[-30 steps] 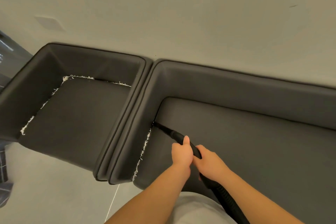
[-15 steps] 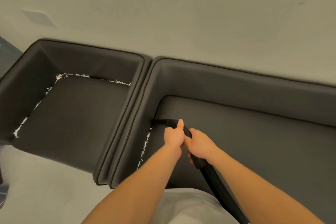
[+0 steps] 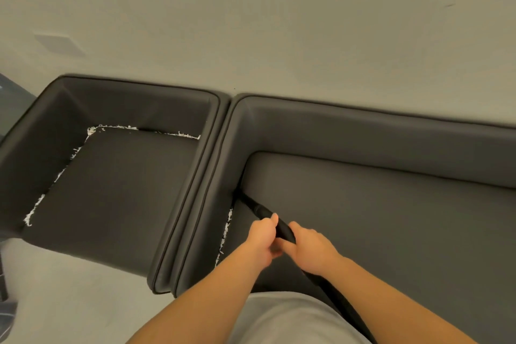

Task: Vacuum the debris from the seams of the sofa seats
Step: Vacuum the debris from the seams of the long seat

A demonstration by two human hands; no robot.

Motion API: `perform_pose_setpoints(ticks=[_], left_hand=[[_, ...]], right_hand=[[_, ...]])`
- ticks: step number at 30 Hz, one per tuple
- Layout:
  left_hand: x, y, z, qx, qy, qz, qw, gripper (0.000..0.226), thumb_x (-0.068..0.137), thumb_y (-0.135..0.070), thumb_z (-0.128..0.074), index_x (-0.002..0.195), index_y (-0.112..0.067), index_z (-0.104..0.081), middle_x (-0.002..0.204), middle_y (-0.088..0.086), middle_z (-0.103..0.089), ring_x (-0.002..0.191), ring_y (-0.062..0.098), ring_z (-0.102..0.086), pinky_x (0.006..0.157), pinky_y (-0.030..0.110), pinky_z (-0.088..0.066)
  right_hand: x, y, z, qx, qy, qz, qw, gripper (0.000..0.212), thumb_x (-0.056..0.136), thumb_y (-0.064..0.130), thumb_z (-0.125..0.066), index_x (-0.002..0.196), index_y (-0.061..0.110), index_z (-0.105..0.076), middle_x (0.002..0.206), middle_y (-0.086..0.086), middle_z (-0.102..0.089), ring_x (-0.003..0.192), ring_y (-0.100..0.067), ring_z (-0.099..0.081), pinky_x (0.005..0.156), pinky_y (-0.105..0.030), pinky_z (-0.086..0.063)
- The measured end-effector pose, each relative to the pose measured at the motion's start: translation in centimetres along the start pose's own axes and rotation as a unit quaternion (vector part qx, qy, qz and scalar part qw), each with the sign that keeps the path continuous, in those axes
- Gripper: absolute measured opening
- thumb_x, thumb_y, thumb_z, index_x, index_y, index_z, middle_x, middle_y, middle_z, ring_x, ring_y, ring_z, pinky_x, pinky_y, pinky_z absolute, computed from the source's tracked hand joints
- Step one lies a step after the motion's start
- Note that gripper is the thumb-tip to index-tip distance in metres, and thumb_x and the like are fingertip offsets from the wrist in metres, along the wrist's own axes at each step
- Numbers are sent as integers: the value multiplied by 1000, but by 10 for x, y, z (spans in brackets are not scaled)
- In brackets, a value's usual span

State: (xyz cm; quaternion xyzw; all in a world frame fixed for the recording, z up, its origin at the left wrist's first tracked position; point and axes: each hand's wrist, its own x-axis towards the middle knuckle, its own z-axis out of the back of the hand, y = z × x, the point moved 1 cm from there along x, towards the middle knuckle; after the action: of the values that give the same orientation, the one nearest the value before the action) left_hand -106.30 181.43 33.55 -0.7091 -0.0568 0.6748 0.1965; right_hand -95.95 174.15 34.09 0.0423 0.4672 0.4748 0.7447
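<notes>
A pale wall (image 3: 279, 22) fills the top of my view, with the grey floor (image 3: 69, 288) at lower left. Below the wall sit two dark seats: the sofa (image 3: 391, 218) under my arms and a chair (image 3: 111, 190) just beside it on the left. My left hand (image 3: 261, 240) and right hand (image 3: 312, 248) are close together, both curled round the black nozzle (image 3: 262, 211), left ahead of right. Its tip sits in the sofa's left side seam. The hose (image 3: 335, 296) trails back past my right wrist. White debris (image 3: 224, 234) lies in that seam just below the tip, and more lines the chair's seams.
</notes>
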Motion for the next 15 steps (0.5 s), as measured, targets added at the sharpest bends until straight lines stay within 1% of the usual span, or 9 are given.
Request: perform_pose_setpoints(ticks=[1,2,4,6,8,11,13,15], left_hand=[[-4,-2,-1,-8,-1,-6,1000,29,105,-25,-52,128,-8,-52,111,16,-68,92,29,-67,64,41,-55],[-7,-4,-3,-15,-4,-7,1000,28,105,-24,-51,129,-8,-52,112,16,-68,91,28,-67,62,40,-53],[-17,-6,-9,-22,-6,-13,1000,27,105,-23,-50,128,-9,-53,113,16,-68,91,29,-66,64,40,-53],[-24,-3,-16,-18,-3,-17,1000,24,105,-23,-51,124,-10,-54,108,15,-68,90,29,-67,65,40,-55],[-30,5,-22,-18,1,-17,1000,25,104,-24,-52,125,-11,-53,106,15,-69,90,29,-68,64,41,-56],[-29,19,-27,-27,-17,-10,999,33,102,-27,-54,132,-13,-48,110,16,-69,93,30,-69,65,42,-59],[-26,26,-26,-29,-32,-11,999,35,102,-27,-54,133,-14,-46,110,16,-69,94,30,-69,68,43,-60],[-23,33,-23,-30,-44,-7,999,34,102,-27,-53,133,-13,-46,110,17,-68,95,31,-69,69,44,-59]], right_hand=[[-2,2,4,10,1,4,1000,39,97,60,-48,103,22,-51,88,0,-66,78,-23,-67,73,-40,-55],[-3,3,8,22,1,9,1000,38,97,59,-49,101,22,-51,88,0,-67,77,-23,-67,72,-40,-55],[-11,5,18,43,0,20,999,35,96,57,-52,98,22,-53,86,-1,-68,73,-22,-68,71,-40,-56],[-21,2,29,62,1,22,998,34,96,54,-55,97,20,-54,80,-2,-69,63,-21,-68,66,-40,-58],[-31,-5,36,92,25,20,995,35,95,52,-57,96,17,-55,74,-6,-70,56,-26,-70,59,-41,-59],[-38,-12,36,110,58,24,992,32,94,50,-59,95,18,-55,75,-12,-72,59,-33,-71,56,-41,-59],[-38,-14,29,100,61,29,993,31,95,50,-59,95,19,-55,78,-10,-72,58,-29,-70,56,-38,-58],[-37,-15,21,62,54,36,996,33,95,52,-57,97,20,-55,82,-6,-71,57,-19,-65,58,-36,-56]])
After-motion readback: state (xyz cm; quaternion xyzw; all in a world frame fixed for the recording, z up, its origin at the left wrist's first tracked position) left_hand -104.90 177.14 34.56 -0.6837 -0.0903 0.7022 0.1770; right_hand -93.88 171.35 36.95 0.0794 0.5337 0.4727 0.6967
